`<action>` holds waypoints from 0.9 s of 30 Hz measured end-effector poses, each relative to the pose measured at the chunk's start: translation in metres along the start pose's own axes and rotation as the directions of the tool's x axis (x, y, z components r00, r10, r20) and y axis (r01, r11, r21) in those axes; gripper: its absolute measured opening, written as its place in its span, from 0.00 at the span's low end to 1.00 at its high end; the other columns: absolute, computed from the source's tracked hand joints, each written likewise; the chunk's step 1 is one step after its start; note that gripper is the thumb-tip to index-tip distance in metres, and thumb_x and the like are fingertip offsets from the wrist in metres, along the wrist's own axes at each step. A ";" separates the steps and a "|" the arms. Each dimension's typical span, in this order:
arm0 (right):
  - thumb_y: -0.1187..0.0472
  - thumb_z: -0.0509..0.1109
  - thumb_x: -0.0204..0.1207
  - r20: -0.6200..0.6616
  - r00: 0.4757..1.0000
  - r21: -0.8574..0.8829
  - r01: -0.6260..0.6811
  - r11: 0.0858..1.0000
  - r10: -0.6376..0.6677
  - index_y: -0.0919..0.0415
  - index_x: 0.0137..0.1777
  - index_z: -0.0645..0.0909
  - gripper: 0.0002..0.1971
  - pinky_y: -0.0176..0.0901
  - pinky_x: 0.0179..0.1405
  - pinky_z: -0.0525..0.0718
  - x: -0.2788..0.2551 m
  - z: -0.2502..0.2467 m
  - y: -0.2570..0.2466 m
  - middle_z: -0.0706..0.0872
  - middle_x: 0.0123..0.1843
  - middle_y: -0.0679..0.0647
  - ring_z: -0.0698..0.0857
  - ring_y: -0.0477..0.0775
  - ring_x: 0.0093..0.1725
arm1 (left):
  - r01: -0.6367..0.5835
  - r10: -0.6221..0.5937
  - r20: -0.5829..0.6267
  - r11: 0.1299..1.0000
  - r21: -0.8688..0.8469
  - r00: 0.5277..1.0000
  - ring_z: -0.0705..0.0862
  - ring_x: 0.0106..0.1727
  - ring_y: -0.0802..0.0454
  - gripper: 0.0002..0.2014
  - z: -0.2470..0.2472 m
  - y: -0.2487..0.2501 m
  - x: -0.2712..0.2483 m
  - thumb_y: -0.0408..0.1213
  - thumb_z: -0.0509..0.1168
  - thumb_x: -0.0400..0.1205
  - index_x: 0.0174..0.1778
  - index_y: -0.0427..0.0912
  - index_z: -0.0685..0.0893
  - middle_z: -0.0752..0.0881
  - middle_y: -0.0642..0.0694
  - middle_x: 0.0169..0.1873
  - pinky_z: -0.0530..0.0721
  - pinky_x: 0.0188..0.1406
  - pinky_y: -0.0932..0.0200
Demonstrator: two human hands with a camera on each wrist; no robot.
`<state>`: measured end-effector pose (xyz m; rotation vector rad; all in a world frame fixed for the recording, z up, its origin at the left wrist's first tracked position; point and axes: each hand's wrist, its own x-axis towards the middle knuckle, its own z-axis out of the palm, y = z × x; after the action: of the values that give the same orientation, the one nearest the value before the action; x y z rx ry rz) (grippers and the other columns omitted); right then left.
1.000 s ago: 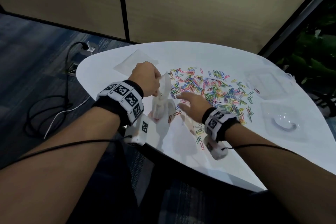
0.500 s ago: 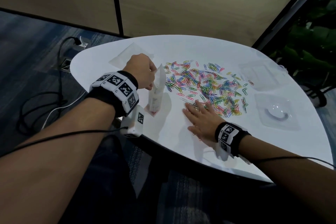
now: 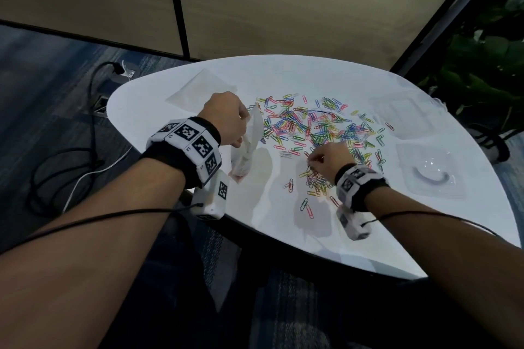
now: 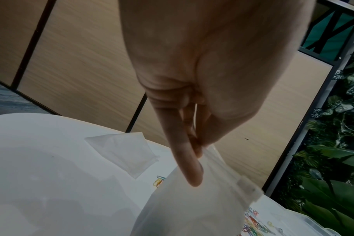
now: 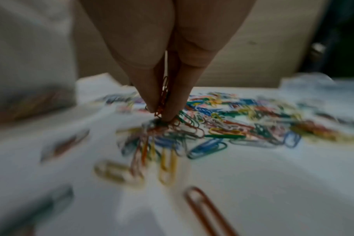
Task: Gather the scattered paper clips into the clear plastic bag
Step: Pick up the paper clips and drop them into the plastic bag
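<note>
The left hand (image 3: pixel 226 119) pinches the clear plastic bag (image 3: pixel 246 147) upright on the white table (image 3: pixel 283 224) — the right hand (image 3: pixel 329 160) pinches paper clips (image 5: pixel 163 97) (reddish ones) at the near edge of the coloured scatter.

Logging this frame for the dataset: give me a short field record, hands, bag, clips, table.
left hand: holds the clear plastic bag by its top edge, bag hanging upright, bottom at the table
right hand: fingertips pinch a few paper clips in a tight grip, low over the pile
paper clips: mostly loose, spread across the table centre
table: white, rounded
other: flat clear bag behind the left hand; clear plastic trays at the right
progress: most clips not yet in the bag
</note>
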<state>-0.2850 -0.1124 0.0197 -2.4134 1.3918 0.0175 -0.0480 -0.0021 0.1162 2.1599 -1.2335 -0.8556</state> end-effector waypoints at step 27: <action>0.75 0.70 0.61 0.227 0.951 0.857 -0.297 0.421 0.209 0.54 0.32 0.91 0.15 0.56 0.57 0.89 -0.001 -0.045 -0.097 0.93 0.42 0.64 0.92 0.63 0.48 | 0.014 -0.012 0.026 0.997 -0.074 1.000 0.93 0.34 0.41 0.14 0.036 0.032 0.003 0.23 0.59 0.81 0.49 0.33 0.91 0.92 0.34 0.35 0.94 0.45 0.46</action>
<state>-0.2113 -0.0813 0.0912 -1.2750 1.2416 -0.4289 -0.0911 -0.0240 0.1134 2.1066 -1.1823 -0.9220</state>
